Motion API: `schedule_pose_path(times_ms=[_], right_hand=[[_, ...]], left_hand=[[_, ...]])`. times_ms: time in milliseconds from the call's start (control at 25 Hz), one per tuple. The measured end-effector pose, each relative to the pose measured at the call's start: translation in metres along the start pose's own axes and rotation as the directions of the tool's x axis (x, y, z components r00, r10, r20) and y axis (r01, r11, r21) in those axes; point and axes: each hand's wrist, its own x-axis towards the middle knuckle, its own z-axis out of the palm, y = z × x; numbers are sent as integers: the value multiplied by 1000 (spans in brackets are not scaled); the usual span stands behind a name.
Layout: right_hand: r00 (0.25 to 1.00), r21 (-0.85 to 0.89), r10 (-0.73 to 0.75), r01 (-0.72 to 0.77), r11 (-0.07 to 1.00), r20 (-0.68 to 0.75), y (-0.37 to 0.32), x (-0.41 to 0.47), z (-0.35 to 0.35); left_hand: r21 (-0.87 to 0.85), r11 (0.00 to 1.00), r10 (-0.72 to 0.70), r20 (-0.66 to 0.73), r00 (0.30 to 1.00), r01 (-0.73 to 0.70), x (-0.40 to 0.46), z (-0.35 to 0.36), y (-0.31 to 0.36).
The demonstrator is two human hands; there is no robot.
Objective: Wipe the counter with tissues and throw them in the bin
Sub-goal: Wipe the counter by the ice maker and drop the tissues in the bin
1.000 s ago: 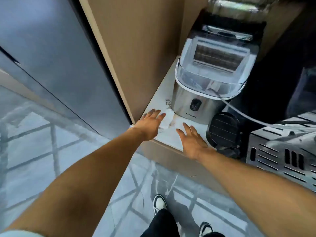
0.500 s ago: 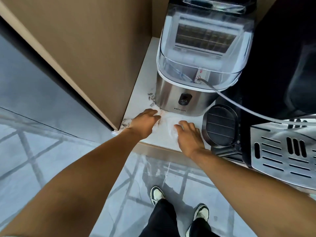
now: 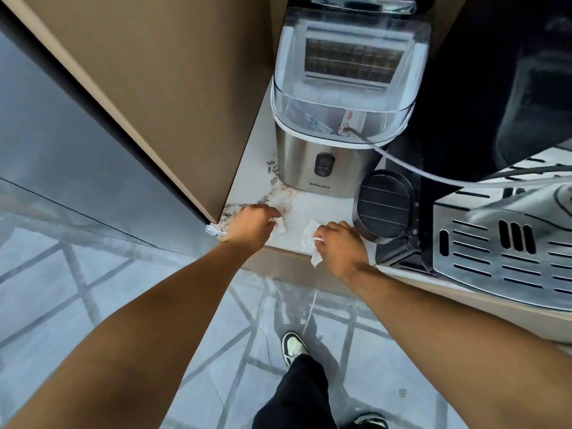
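Tissues, white, two pieces: one (image 3: 281,225) is bunched under the curled fingers of the left hand (image 3: 252,225), pressed on the counter (image 3: 322,209) near its front left corner; the other (image 3: 311,239) is pinched in the closed right hand (image 3: 340,244) at the front edge, a strip hanging over it. Brown spill marks (image 3: 274,181) are spread along the counter's left side, up to the left hand. A steel ice maker (image 3: 325,164), marked "Hicon", is set behind both hands. A round black ribbed part (image 3: 383,205) is placed just beside the right hand.
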Motion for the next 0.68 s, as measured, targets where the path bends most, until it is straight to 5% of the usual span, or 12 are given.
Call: schedule_pose_path(times_ms=[400,680], right_hand=[[998,306,16,-34,951,59,60,-117,-12],[975,403,218,-214,890,37,170,-224,-7]], left_hand=[[-12,1000,7,-10,1000,-7,-99,28,90],[45,982,182,60,981,-185,-127,75,213]])
